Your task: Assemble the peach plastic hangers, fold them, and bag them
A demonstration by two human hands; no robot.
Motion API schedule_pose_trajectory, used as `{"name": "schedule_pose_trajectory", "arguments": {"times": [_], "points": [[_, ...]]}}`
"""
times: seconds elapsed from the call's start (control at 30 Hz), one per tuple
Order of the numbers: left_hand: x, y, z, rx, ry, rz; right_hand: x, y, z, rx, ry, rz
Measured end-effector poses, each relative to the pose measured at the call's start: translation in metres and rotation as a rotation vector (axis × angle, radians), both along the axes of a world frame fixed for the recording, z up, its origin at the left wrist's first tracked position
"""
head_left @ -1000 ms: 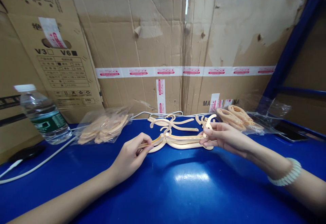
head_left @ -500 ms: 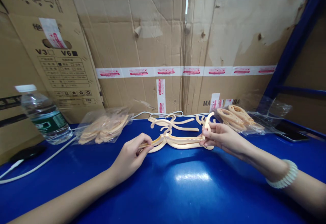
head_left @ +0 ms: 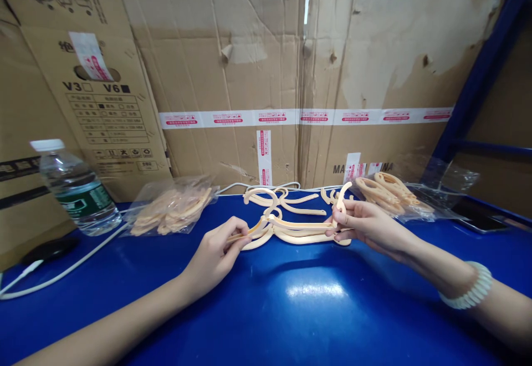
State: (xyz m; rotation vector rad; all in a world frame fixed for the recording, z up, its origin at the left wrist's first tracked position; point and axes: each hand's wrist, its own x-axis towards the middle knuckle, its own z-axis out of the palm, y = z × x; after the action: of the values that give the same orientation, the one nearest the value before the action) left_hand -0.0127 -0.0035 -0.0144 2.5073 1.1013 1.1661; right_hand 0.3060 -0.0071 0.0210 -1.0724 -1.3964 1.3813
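A beige plastic folding clothes hanger (head_left: 301,225) is held level between my two hands, just above the blue tabletop (head_left: 307,310). My left hand (head_left: 220,249) pinches its left arm between thumb and fingers. At the other end, my right hand (head_left: 366,224) is closed on the hanger's right arm and on a small curved beige piece (head_left: 342,195) that sticks up from the fingers. The hanger's hook (head_left: 272,202) curves up at the middle. Under it lies another beige hanger (head_left: 301,239). More loose hanger parts (head_left: 303,209) are behind.
Clear plastic bags of beige parts lie at left (head_left: 170,205) and right (head_left: 388,194). A water bottle (head_left: 81,191), a black round object (head_left: 50,249) and a white cable (head_left: 70,269) are on the left. A phone (head_left: 477,219) lies far right. Cardboard (head_left: 233,77) walls the back.
The view has shifted slightly, so things sit a little further right. The held hanger has turned slightly in my hands, its hook showing differently. Both hands keep their grip.
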Motion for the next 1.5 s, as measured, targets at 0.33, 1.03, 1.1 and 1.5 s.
{"name": "schedule_pose_trajectory", "arguments": {"times": [0.33,1.03,1.1,1.5], "points": [[0.0,-0.002,0.001,0.029,0.036,-0.034,0.0,-0.003,0.002,-0.086,0.012,0.099],[0.001,-0.001,0.002,0.043,-0.001,-0.017,0.01,0.006,0.002,0.12,-0.033,-0.024],[0.001,-0.001,0.003,0.045,0.0,-0.014,0.011,0.004,0.004,0.108,-0.08,-0.009],[0.001,-0.001,0.002,0.053,0.015,-0.023,0.006,0.001,0.006,-0.137,0.028,0.104]]}}
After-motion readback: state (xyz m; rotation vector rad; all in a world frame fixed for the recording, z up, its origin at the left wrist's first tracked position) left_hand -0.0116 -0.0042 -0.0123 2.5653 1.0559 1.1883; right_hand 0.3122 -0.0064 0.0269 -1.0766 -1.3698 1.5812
